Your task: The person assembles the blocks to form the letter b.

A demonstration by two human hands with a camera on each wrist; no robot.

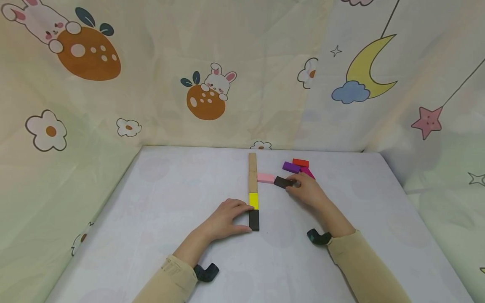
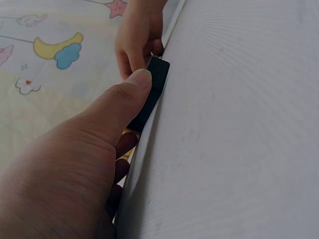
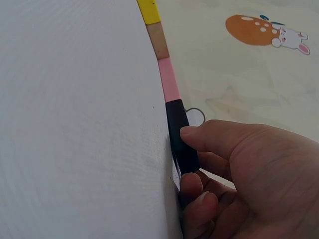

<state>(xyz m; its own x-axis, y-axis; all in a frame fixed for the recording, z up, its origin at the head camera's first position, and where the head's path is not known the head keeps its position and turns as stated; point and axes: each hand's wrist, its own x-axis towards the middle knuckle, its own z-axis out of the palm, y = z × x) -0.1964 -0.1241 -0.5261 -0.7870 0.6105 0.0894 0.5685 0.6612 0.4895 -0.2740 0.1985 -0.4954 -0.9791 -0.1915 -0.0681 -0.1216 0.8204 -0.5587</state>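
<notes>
The left hand (image 1: pixel 227 219) is pinching the near black block (image 1: pixel 254 221) along its left side, the thumb resting by its near end and the forefinger reaching the seam with the yellow block (image 1: pixel 253 201). These two are lying end to end around the middle of the worktop (image 1: pixel 170 189), in a straight row that is running towards the far edge. Beyond the yellow block, the near tan block (image 1: pixel 252 182) and the far tan block (image 1: pixel 252 162) are continuing the row, the last one ending just short of the far edge.

From the right side of the near tan block, the pink block (image 1: pixel 265 178) is pointing towards the right edge, touching the row with its left end. The right hand (image 1: pixel 306 191) is gripping the far black block (image 1: pixel 282 182) between thumb and fingers at its right end; its other end is meeting the pink block, and it is lying slightly askew to it.

Just beyond the right hand, nearer the far edge, the purple block (image 1: pixel 291 167), red block (image 1: pixel 300 162) and magenta block (image 1: pixel 307 172) are lying clustered. Beige sleeves (image 1: pixel 365 263) are covering both forearms, and a printed cloth (image 1: pixel 261 92) is hanging behind the far edge.
</notes>
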